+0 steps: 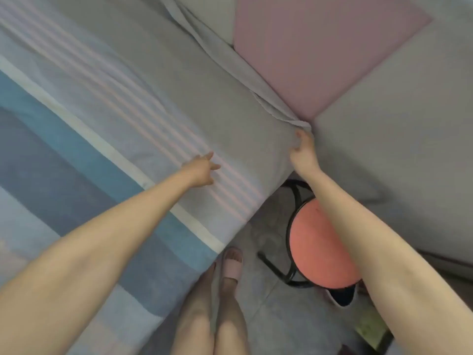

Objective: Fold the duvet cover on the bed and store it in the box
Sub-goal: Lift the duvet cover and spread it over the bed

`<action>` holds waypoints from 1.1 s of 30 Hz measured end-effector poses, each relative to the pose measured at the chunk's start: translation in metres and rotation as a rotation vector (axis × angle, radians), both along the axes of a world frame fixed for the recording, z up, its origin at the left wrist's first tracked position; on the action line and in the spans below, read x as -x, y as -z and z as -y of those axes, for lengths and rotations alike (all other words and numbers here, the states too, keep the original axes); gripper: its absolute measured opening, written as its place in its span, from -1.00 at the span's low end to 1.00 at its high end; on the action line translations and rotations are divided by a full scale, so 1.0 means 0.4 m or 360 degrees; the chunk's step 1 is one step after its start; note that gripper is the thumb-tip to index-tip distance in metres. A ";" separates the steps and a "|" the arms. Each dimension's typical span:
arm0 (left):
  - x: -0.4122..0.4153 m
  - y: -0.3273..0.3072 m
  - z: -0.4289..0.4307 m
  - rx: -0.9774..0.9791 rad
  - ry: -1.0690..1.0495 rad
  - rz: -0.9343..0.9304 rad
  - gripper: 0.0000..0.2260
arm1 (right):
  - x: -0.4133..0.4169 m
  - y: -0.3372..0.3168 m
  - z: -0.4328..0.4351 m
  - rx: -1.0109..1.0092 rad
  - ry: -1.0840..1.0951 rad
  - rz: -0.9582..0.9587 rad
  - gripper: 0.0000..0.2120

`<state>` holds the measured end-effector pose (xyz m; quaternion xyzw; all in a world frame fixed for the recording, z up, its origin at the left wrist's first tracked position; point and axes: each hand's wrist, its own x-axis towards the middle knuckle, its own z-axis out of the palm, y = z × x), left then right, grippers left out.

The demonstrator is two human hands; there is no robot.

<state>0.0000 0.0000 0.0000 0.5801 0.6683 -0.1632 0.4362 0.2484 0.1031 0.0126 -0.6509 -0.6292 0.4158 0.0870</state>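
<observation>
The striped duvet cover (107, 129) is spread flat, with blue, white and pink bands and 1 grey part. Its grey corner is pinched by the right hand (303, 152), the fingers curled on the cloth, just beside the pink wall panel (320, 55). The left hand (202, 170) is laid on the pink stripes, fingers straight and spread, nothing being grasped. 1 stool (320, 247) with a red seat is seen under the right arm, and 1 pink slipper (232, 262) near the cover's edge.
</observation>
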 end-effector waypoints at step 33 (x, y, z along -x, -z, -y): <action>-0.053 -0.265 0.172 -0.0264 -0.2642 0.1784 -0.71 | 0.233 -0.253 0.404 -0.1074 -0.0776 -0.0185 -0.80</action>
